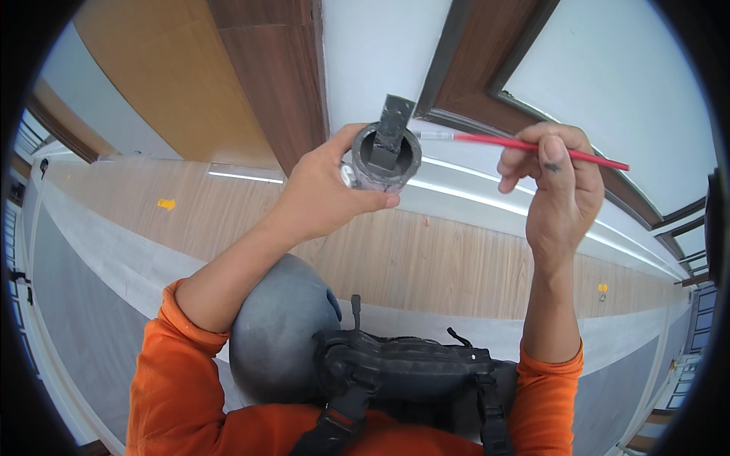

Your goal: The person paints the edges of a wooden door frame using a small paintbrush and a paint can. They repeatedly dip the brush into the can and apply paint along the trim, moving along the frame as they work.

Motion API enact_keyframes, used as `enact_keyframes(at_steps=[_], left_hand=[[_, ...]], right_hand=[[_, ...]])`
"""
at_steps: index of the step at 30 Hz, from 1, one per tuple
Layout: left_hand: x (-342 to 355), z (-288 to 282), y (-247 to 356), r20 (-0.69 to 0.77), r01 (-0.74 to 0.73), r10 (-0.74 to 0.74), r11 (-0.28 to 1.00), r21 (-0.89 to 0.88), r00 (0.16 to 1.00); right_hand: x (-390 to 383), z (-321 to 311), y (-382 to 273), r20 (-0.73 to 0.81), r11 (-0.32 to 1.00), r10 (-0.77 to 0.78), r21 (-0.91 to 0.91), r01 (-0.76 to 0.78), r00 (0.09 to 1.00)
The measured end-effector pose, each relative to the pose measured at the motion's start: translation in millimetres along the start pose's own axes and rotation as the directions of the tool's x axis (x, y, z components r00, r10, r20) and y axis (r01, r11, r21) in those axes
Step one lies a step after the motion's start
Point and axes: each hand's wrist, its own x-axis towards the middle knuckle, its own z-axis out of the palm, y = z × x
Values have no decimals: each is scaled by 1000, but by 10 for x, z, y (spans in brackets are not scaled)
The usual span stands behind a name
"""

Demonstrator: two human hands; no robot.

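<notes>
My left hand [323, 194] is wrapped round a small round cup [413, 169] whose inside and rim are coated in dark grey paint. A flat dark strip [395, 118], spotted with light flecks, stands in the cup and sticks up past its rim. Between my left palm and the cup shows a small white thing [347, 175] of unclear kind. My right hand [561, 178] pinches a thin paintbrush [490, 140] by its red handle. Its pale ferrule points left, and the tip reaches the cup's right rim; whether they touch, I cannot tell. A dark smudge marks my right thumb.
Ahead stands a white wall with dark brown framed panels [468, 64]; wood-coloured panels [175, 68] lie further left. A white skirting [471, 182] runs along its foot. Below is a wood-look floor [395, 266] bearing a yellow marker [166, 204]. A black bag [403, 368] sits at my waist.
</notes>
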Motion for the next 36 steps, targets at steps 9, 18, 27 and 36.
enact_keyframes(at_steps=[9,18,27,36], left_hand=[[-32,58,96,140,-12,2,997,72,990],[-41,56,81,116,-48,33,991,125,993],[-18,25,58,122,-2,-10,995,102,992],[17,21,13,52,40,-43,998,51,998]], right_hand=[[-12,238,-266,193,982,14,-185,23,981],[-38,273,-291,204,961,70,-277,-11,976],[-39,145,-206,75,988,99,-126,-89,992],[-64,-31,40,125,995,81,-68,-73,989]])
